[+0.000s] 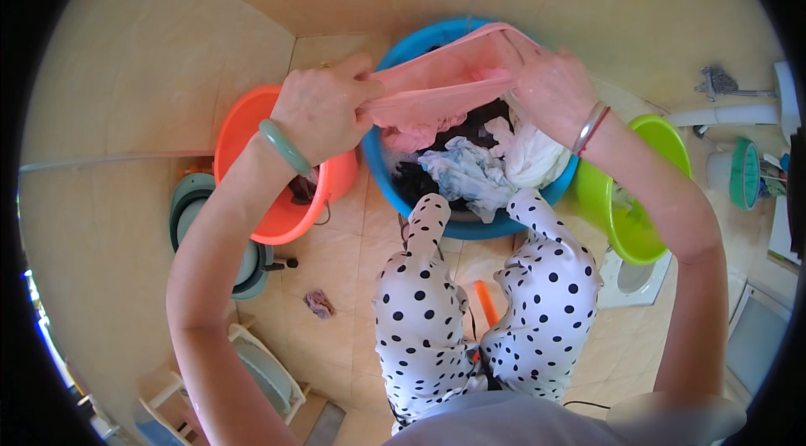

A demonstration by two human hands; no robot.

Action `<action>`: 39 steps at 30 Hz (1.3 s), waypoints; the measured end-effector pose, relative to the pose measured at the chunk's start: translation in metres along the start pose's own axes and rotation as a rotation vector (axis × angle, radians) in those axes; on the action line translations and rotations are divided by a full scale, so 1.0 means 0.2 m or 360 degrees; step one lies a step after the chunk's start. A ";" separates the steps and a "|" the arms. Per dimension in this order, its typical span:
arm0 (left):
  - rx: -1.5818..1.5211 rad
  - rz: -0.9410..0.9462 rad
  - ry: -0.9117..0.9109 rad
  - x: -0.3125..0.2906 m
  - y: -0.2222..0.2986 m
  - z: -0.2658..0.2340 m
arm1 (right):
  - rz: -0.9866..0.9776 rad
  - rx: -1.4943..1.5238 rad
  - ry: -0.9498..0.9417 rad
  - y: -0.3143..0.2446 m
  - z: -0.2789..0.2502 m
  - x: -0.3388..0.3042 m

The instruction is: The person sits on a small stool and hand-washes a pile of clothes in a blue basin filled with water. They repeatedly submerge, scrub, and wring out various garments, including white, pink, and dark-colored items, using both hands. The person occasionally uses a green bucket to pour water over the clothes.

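A wet-looking pink garment is stretched between my two hands, its opening pulled wide like a waistband. My left hand, with a green bangle at the wrist, is closed on its left end. At the other end my right hand, wearing a silver bangle, grips the edge. Part of the garment hangs over a large blue basin. In the basin lie a light blue-and-white cloth, a white cloth, pink cloth and dark clothes.
An orange bucket stands left of the basin, holding something dark. To the right is a lime-green bucket. Grey-green basins sit by the left wall. A small crumpled cloth lies on the tiled floor; my knees are close to the basin.
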State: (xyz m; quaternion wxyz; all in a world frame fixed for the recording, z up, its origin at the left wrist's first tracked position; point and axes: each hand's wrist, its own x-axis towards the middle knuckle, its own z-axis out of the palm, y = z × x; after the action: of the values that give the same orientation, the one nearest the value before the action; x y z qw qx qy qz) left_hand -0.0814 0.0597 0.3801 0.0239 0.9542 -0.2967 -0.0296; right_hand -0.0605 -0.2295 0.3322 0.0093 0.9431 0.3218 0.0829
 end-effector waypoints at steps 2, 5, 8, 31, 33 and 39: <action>-0.0084 0.0226 0.0164 0.00 0.01 -0.09 | 0.0072 -0.0145 -0.0086 0.07 -0.12 0.01; -0.0073 0.0236 0.0527 0.00 -0.02 -0.28 | 0.0132 -0.0252 -0.0198 0.16 -0.32 0.02; -0.0024 0.0204 0.0884 -0.02 -0.09 -0.48 | 0.0079 -0.0372 0.0106 0.21 -0.57 0.03; -0.1358 -0.0558 0.0620 0.25 0.07 1.39 | -0.0248 0.0229 -0.0484 -0.02 1.15 0.26; -0.1112 -0.0603 0.0654 0.26 0.07 1.58 | -0.0223 0.0247 -0.0556 -0.04 1.27 0.31; -0.0555 -0.0631 0.0174 0.29 -0.01 1.94 | -0.0154 0.0137 -0.0517 -0.14 1.53 0.35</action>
State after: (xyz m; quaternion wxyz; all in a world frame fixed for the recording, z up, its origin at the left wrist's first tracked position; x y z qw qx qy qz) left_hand -0.0608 0.0178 -0.0100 0.1977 0.9753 -0.0928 -0.0328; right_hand 0.0258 -0.1539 0.0398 0.0248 0.9271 0.3642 -0.0850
